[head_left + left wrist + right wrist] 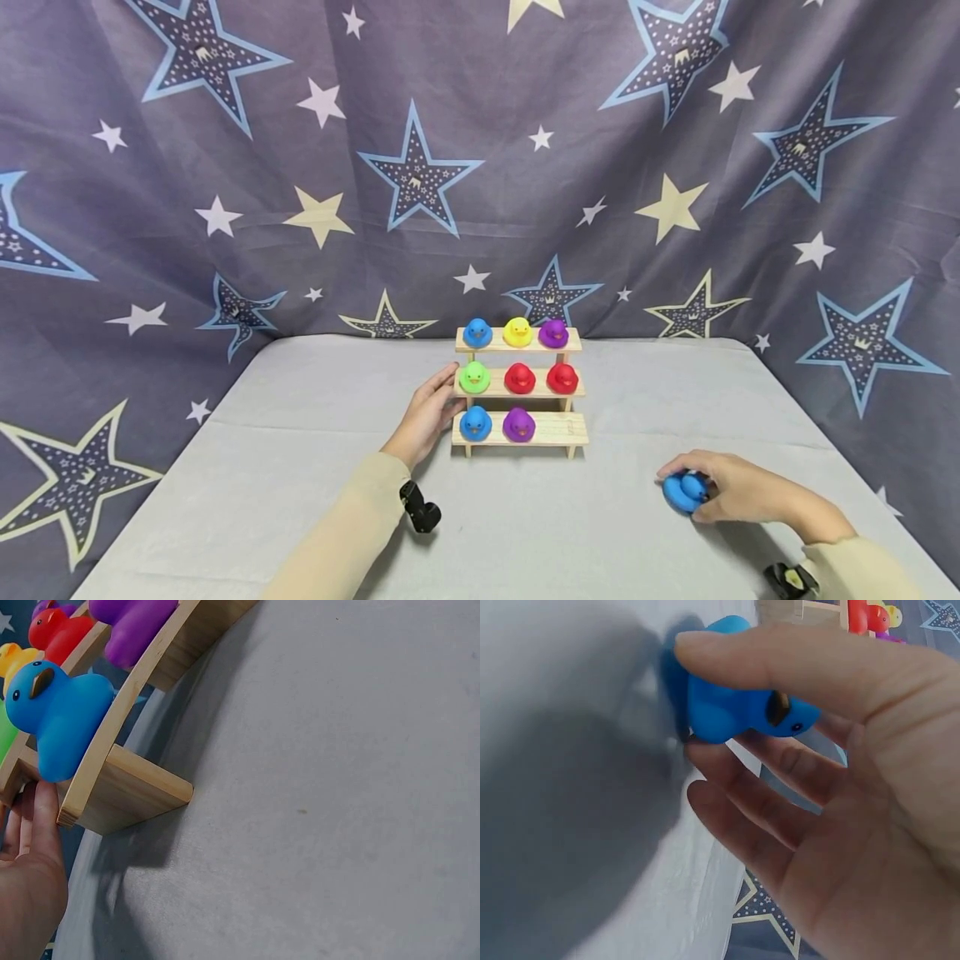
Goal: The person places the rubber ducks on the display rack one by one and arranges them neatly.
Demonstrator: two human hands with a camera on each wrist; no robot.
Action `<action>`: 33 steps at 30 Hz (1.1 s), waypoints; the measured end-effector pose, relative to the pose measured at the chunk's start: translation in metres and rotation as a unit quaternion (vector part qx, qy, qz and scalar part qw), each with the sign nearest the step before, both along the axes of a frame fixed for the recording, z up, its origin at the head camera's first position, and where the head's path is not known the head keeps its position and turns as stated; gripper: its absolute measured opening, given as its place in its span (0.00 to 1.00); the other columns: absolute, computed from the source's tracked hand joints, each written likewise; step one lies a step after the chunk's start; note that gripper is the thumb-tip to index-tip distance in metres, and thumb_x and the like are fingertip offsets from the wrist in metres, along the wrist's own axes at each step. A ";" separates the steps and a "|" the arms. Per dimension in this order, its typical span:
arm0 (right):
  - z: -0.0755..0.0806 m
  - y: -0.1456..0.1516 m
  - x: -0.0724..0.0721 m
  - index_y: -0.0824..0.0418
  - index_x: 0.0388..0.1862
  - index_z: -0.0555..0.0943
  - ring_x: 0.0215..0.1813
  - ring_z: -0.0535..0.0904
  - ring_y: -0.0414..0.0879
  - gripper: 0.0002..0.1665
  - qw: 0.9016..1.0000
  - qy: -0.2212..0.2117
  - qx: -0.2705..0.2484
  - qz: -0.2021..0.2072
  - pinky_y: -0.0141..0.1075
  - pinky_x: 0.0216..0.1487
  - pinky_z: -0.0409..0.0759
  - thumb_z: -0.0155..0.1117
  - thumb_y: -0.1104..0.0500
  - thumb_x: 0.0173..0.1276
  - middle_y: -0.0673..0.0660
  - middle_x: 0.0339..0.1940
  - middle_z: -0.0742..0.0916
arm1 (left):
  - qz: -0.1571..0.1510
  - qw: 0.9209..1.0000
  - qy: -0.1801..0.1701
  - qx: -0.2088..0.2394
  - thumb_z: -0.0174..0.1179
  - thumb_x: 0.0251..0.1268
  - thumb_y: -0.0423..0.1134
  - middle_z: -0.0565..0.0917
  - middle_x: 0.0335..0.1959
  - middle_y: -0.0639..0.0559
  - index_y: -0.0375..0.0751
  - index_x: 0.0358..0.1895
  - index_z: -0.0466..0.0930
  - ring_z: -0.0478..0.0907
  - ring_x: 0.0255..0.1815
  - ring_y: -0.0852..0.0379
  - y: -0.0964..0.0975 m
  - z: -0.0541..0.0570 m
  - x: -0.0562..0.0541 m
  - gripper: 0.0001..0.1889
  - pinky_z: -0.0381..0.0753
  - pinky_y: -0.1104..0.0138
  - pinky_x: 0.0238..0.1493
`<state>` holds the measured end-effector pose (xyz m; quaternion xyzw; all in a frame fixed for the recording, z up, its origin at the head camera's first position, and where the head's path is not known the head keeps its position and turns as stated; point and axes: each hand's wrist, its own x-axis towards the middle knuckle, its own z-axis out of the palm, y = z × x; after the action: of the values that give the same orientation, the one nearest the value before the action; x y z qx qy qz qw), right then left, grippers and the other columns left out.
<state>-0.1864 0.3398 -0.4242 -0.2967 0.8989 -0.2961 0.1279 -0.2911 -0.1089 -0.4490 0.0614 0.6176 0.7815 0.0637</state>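
Note:
My right hand (738,487) pinches a blue rubber duck (681,493) between thumb and fingers, low over the table at the right. In the right wrist view the thumb lies across the blue duck (720,705). At the centre stands a three-tier wooden display rack (567,430). My left hand (427,417) is at the rack's left end, its fairly straight fingers (46,814) right at the wood of the middle tier. On the bottom tier sit a blue duck (476,424) and a purple duck (519,425), left of bare wood.
The middle tier bears a green duck (474,377) and two red ducks (520,379). Blue, yellow (517,332) and purple (553,333) ducks line the top tier. A pale grey cloth covers the table (600,542); a star-patterned curtain (480,208) hangs behind.

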 end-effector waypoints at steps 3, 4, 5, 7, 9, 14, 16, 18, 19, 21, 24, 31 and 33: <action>0.002 -0.004 -0.001 0.52 0.60 0.80 0.54 0.76 0.43 0.33 1.000 0.030 0.004 0.000 0.34 0.49 0.81 0.79 0.55 0.54 0.59 0.57 0.82 | 0.001 1.000 0.001 0.001 0.44 0.76 0.31 0.59 0.77 0.38 0.34 0.79 0.53 0.62 0.74 0.43 0.000 0.000 0.000 0.30 0.70 0.59 0.72; 0.003 -0.005 -0.001 0.53 0.60 0.80 0.55 0.76 0.43 0.33 0.999 0.039 0.006 -0.002 0.34 0.50 0.81 0.79 0.55 0.54 0.58 0.57 0.83 | 0.001 1.000 0.000 0.000 0.44 0.76 0.31 0.59 0.77 0.39 0.34 0.79 0.53 0.62 0.74 0.43 0.000 0.000 0.000 0.30 0.70 0.59 0.72; 0.004 -0.006 -0.002 0.53 0.60 0.81 0.55 0.76 0.42 0.33 0.999 0.046 0.006 -0.004 0.34 0.49 0.81 0.79 0.55 0.54 0.58 0.57 0.83 | 0.001 1.000 0.000 0.000 0.44 0.76 0.31 0.59 0.77 0.39 0.34 0.79 0.53 0.62 0.74 0.44 0.000 0.000 0.000 0.30 0.70 0.59 0.72; 0.006 -0.009 -0.002 0.54 0.60 0.81 0.54 0.76 0.41 0.33 0.998 0.065 0.008 -0.008 0.35 0.50 0.81 0.80 0.55 0.53 0.57 0.56 0.84 | 0.002 1.000 0.000 -0.001 0.44 0.77 0.32 0.59 0.77 0.39 0.35 0.79 0.53 0.62 0.74 0.44 0.000 0.000 0.000 0.30 0.70 0.58 0.72; 0.008 -0.012 -0.003 0.54 0.60 0.81 0.53 0.77 0.40 0.33 0.997 0.073 0.006 -0.013 0.35 0.49 0.82 0.80 0.55 0.53 0.56 0.55 0.84 | 0.002 1.000 -0.001 0.000 0.44 0.77 0.32 0.59 0.77 0.40 0.35 0.79 0.53 0.61 0.74 0.44 0.000 0.000 0.000 0.29 0.70 0.58 0.72; 0.012 -0.019 -0.006 0.56 0.60 0.81 0.50 0.77 0.39 0.32 0.996 0.085 -0.006 -0.012 0.35 0.46 0.84 0.80 0.55 0.54 0.57 0.53 0.84 | 0.000 1.000 0.000 0.000 0.45 0.78 0.33 0.59 0.77 0.39 0.35 0.79 0.53 0.62 0.74 0.43 -0.001 -0.001 0.000 0.29 0.70 0.59 0.72; 0.014 -0.022 -0.007 0.58 0.60 0.81 0.50 0.77 0.39 0.32 0.996 0.091 -0.010 -0.008 0.35 0.45 0.85 0.79 0.56 0.55 0.57 0.53 0.84 | 0.000 1.000 0.001 -0.001 0.45 0.78 0.33 0.59 0.77 0.39 0.35 0.79 0.53 0.62 0.74 0.43 -0.001 -0.001 0.000 0.29 0.70 0.60 0.71; 0.015 -0.026 -0.009 0.59 0.60 0.81 0.50 0.78 0.39 0.32 0.995 0.097 -0.013 -0.006 0.35 0.45 0.85 0.79 0.56 0.56 0.56 0.52 0.85 | 0.001 1.000 0.001 -0.002 0.45 0.77 0.32 0.60 0.77 0.39 0.35 0.79 0.53 0.63 0.74 0.43 -0.001 -0.002 -0.001 0.29 0.71 0.60 0.71; 0.016 -0.028 -0.010 0.59 0.60 0.81 0.50 0.78 0.39 0.32 0.994 0.104 -0.014 -0.006 0.36 0.45 0.85 0.79 0.56 0.56 0.56 0.52 0.85 | 0.001 1.000 0.002 -0.004 0.44 0.77 0.32 0.60 0.77 0.39 0.34 0.79 0.53 0.63 0.74 0.43 -0.001 -0.002 -0.001 0.30 0.71 0.60 0.71; 0.018 -0.033 -0.012 0.59 0.59 0.81 0.49 0.78 0.39 0.32 0.993 0.117 -0.012 -0.005 0.36 0.44 0.86 0.79 0.55 0.56 0.56 0.51 0.85 | 0.001 1.000 0.002 -0.004 0.44 0.77 0.32 0.60 0.77 0.38 0.34 0.79 0.53 0.63 0.74 0.43 -0.001 -0.002 -0.001 0.30 0.71 0.60 0.71; 0.019 -0.039 -0.015 0.60 0.59 0.81 0.47 0.79 0.39 0.31 0.990 0.139 -0.012 -0.003 0.38 0.42 0.86 0.79 0.53 0.57 0.55 0.50 0.86 | 0.002 1.000 0.001 -0.004 0.44 0.77 0.32 0.60 0.77 0.39 0.34 0.79 0.53 0.62 0.74 0.44 -0.001 -0.002 -0.001 0.29 0.71 0.60 0.71; 0.021 -0.055 -0.023 0.61 0.60 0.80 0.45 0.80 0.42 0.33 0.990 0.138 -0.013 -0.009 0.39 0.42 0.86 0.77 0.50 0.58 0.55 0.49 0.86 | 0.001 1.000 0.004 -0.004 0.44 0.75 0.31 0.60 0.76 0.38 0.34 0.79 0.53 0.62 0.74 0.43 0.000 -0.002 -0.001 0.30 0.71 0.60 0.71; 0.021 -0.059 -0.025 0.62 0.60 0.80 0.45 0.80 0.43 0.32 0.990 0.137 -0.017 -0.008 0.40 0.43 0.86 0.77 0.51 0.59 0.55 0.50 0.86 | 0.001 1.000 0.003 -0.003 0.44 0.75 0.31 0.60 0.76 0.39 0.34 0.79 0.53 0.62 0.74 0.44 0.000 -0.002 -0.002 0.30 0.71 0.60 0.71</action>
<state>-0.2115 0.2804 -0.4033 -0.3295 0.9052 -0.2684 -0.0042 -0.2926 -0.1091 -0.4506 0.0627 0.6203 0.7795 0.0611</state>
